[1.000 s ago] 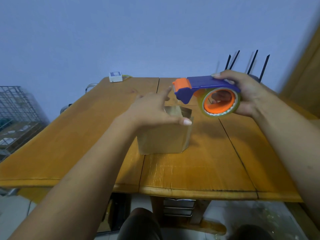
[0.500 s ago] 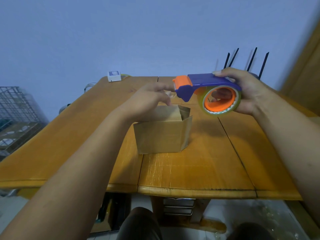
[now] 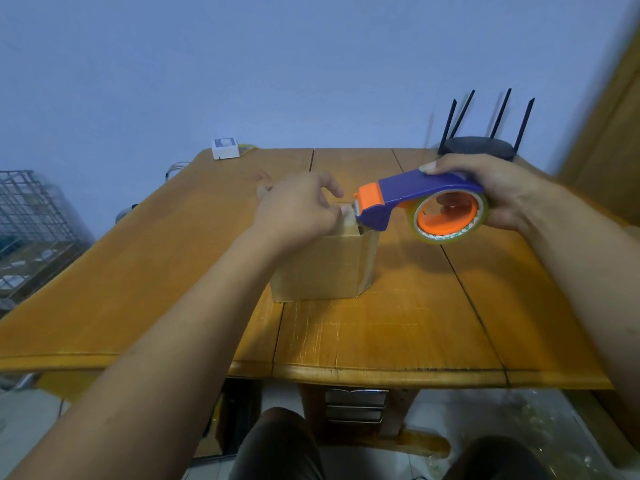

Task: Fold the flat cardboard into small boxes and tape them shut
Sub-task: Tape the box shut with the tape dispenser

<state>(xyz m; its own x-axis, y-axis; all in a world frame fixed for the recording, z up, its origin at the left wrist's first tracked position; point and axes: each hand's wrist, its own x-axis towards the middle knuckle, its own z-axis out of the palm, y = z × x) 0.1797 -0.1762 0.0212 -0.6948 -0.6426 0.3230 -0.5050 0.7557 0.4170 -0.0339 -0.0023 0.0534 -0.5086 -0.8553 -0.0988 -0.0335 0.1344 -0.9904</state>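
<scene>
Cardboard box (image 3: 322, 268) under left hand (image 3: 298, 213) | tape dispenser (image 3: 415, 188) in right hand (image 3: 498, 188) | router (image 3: 481, 147) behind

My left hand (image 3: 298, 213) covers the box (image 3: 322, 268) top, flaps hidden; can't tell if it pinches anything at the tape dispenser (image 3: 415, 188) mouth. Wire rack (image 3: 34, 216) at left: blurred, cut off by frame edge. White device (image 3: 225, 148) label too small to read.

A box (image 3: 322, 268) is sitting mid-bench (image 3: 381, 334). The left grip (image 3: 298, 209) is resting over its top. Just right of that, the right grip (image 3: 498, 188) is holding a tape dispenser (image 3: 415, 192), nose at the box's top right edge. A router (image 3: 478, 148) is standing behind at the far right, an adapter (image 3: 225, 148) at the far left, and a wire rack (image 3: 34, 216) left of the bench.
</scene>
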